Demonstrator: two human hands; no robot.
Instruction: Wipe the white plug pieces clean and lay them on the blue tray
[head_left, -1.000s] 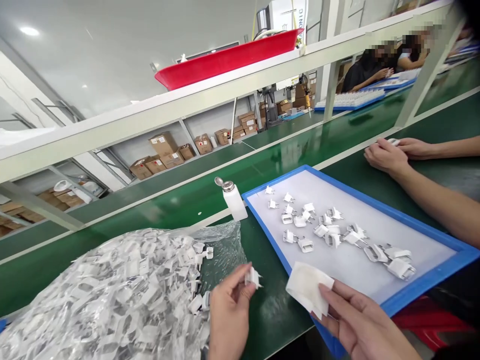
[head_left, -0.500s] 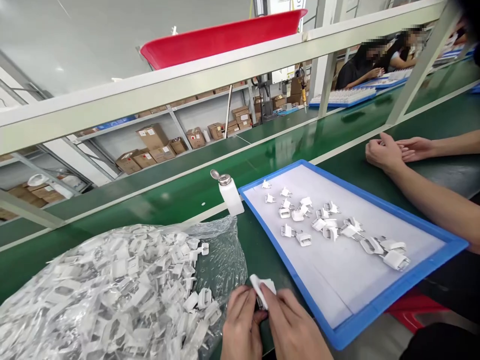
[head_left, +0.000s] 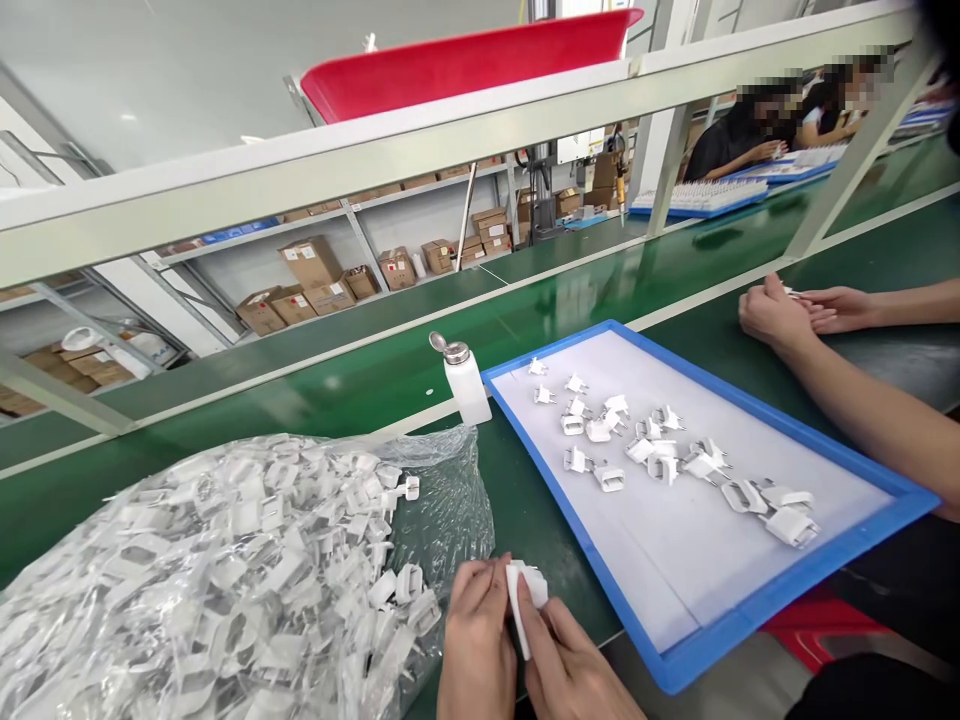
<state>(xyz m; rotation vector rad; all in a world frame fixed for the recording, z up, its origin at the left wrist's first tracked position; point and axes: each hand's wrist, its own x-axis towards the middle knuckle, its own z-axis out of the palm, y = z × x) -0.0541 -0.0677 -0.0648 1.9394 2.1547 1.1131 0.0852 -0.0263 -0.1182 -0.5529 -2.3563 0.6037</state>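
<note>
At the bottom centre, between the plastic bag and the tray, my hands are close together. My right hand [head_left: 566, 650] has its fingers closed on a folded white cloth [head_left: 519, 605] and a white plug piece [head_left: 534, 582]. My left hand [head_left: 480, 635] is pressed against the cloth's left side with curled fingers; what they grip is hidden. Left of them lies a clear plastic bag [head_left: 457, 480] full of white plug pieces [head_left: 247, 515]. To the right, a blue-rimmed tray [head_left: 780, 603] holds several white plug pieces [head_left: 664, 465] with metal pins.
A white bottle [head_left: 468, 388] with its metal lid flipped up stands behind the tray's left corner. Another person's hands [head_left: 787, 308] are beyond the tray at right. A rail [head_left: 375, 150] crosses above, bearing a red tray [head_left: 472, 65]. Farther back are people and boxes.
My right hand has turned the cloth more upright around the piece, and my left fingers have shifted beside it. The other person's hands now show a small white item. The view has moved slightly.
</note>
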